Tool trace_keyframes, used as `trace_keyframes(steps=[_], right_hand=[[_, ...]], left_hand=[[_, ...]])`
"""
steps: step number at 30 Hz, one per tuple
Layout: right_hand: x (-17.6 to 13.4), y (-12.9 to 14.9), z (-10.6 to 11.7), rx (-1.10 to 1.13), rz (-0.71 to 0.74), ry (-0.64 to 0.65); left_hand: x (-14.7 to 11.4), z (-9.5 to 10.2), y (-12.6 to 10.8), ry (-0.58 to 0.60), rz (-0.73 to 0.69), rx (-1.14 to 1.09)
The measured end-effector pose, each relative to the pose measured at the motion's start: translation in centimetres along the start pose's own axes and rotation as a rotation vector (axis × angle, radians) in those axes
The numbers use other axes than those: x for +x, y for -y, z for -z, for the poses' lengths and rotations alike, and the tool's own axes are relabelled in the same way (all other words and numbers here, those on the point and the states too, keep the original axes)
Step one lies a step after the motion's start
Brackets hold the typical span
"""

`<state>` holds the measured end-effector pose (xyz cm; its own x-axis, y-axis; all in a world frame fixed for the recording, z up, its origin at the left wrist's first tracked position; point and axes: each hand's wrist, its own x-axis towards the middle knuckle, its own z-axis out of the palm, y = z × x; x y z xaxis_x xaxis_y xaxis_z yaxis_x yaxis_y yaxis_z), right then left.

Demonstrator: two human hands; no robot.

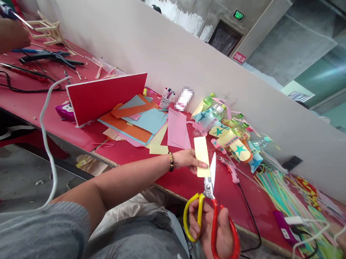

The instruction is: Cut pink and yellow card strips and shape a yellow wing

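Observation:
Between the thumb and fingers of my left hand (185,160) is a strip of pale yellow paper (201,150), held upright above the red table. My right hand (219,231) grips a pair of scissors (208,187) with one yellow and one red handle. The scissor blades are spread apart and point away from me; one lies at the paper's lower right edge, partly hidden behind it. Sheets of pink paper (177,130), blue paper (150,122) and orange paper (140,133) lie beyond my left hand. A pink glue gun (231,171) rests right of the scissors.
Decorated plastic bottles (235,130) crowd the table's back right, near coloured strips (286,204). A red board (107,97) stands on the left. Beyond it, another person's hand (5,31) holds a tool near a small wooden frame (48,30). A white cable (46,136) hangs at left.

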<state>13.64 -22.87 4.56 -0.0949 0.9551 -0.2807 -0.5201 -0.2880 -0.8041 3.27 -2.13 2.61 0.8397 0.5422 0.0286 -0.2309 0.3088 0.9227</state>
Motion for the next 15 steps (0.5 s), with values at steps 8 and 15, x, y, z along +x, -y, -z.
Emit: trace_keyframes(steps=[8, 15], right_hand=[[-0.05, -0.06, -0.45, -0.058, -0.029, 0.020], [-0.22, -0.49, -0.36, -0.085, -0.055, 0.012]], left_hand=[[0.00, 0.10, 0.01, 0.021, -0.011, 0.006], [0.03, 0.08, 0.05, 0.022, -0.002, 0.014]])
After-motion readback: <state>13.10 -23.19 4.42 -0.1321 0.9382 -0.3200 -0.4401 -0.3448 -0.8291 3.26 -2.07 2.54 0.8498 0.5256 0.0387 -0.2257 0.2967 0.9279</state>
